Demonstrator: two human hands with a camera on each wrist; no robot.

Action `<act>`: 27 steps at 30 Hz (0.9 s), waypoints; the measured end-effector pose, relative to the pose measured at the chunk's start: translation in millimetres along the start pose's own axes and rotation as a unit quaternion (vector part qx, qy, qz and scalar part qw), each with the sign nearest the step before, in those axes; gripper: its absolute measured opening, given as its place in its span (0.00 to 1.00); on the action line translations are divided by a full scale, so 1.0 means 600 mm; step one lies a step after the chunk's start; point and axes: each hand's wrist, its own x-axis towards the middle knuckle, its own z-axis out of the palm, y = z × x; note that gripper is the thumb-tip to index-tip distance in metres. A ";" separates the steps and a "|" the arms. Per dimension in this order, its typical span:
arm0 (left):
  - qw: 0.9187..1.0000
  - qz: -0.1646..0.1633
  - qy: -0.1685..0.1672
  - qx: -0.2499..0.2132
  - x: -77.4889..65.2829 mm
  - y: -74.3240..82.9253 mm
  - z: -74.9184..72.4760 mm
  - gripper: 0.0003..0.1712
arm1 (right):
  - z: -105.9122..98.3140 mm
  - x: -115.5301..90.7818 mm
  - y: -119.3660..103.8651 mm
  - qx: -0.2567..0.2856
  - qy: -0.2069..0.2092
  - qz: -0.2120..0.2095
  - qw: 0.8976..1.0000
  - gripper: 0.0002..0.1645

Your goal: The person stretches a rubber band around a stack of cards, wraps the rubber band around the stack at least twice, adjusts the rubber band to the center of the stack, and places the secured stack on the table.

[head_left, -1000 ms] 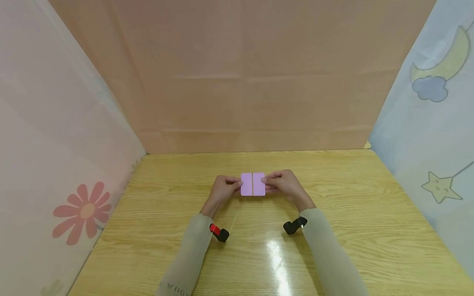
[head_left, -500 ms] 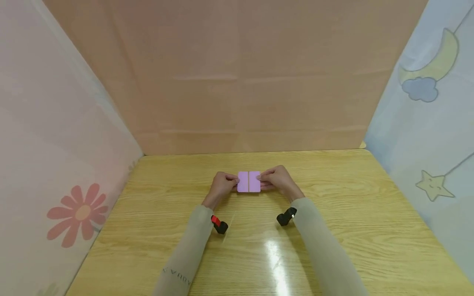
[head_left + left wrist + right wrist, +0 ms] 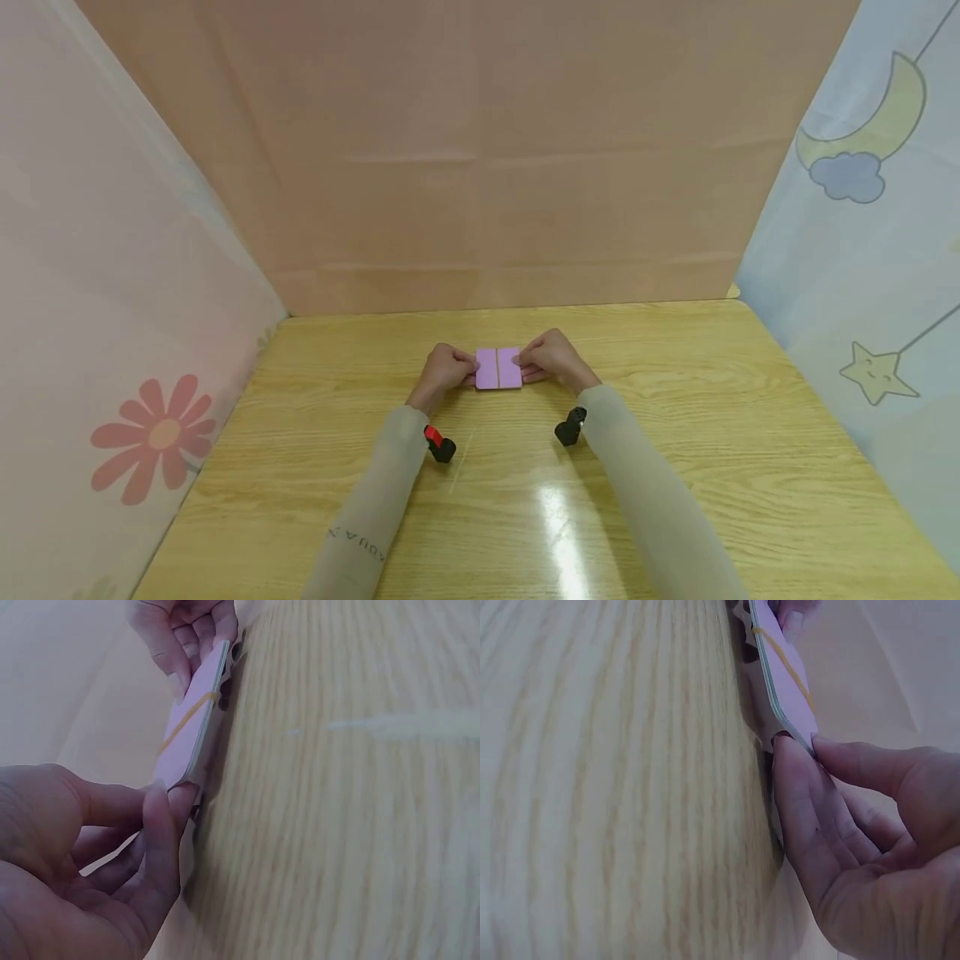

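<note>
Between both hands is a thin stack of pink cards [image 3: 487,369] with rounded corners, bound across the middle by a yellowish rubber band [image 3: 498,367]. My left hand [image 3: 446,367] pinches its left edge, thumb on the pink face and fingers beneath. At the opposite edge my right hand [image 3: 553,358] pinches it the same way. In the left wrist view the stack [image 3: 186,727] is tilted close over the table, its layered edge showing. The right wrist view shows the rubber band [image 3: 784,664] crossing the pink face, with thumb and fingertips at the near corner.
A wood-grain table [image 3: 697,433] lies under the hands. An orange-brown backdrop [image 3: 480,167] rises at the table's far edge. Side panels stand left and right, with a printed red flower [image 3: 153,437] and a printed star [image 3: 879,373]. Each wrist wears a small black camera [image 3: 570,427].
In the head view, both hands and the card stack have shifted slightly left and a little farther away. The stack's tilt has changed, showing its front edge. Both hands keep their pinch.
</note>
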 end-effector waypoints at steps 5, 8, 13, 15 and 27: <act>0.999 -0.008 0.010 0.032 0.002 0.008 -0.006 0.08 | 0.003 0.004 -0.006 -0.024 0.000 0.006 1.000 0.10; 0.998 -0.016 0.023 0.057 0.004 0.011 -0.005 0.07 | 0.007 0.006 -0.009 -0.044 0.003 0.006 0.999 0.09; 0.996 -0.027 0.039 0.080 0.011 0.010 -0.002 0.08 | 0.012 0.008 -0.014 -0.080 0.009 -0.001 0.997 0.07; 0.995 -0.029 0.045 0.081 0.015 0.009 -0.001 0.08 | 0.013 0.009 -0.016 -0.089 0.012 -0.005 0.996 0.07; 0.994 -0.044 0.056 0.085 0.036 0.004 0.004 0.08 | 0.013 0.012 -0.016 -0.135 0.029 -0.012 0.990 0.09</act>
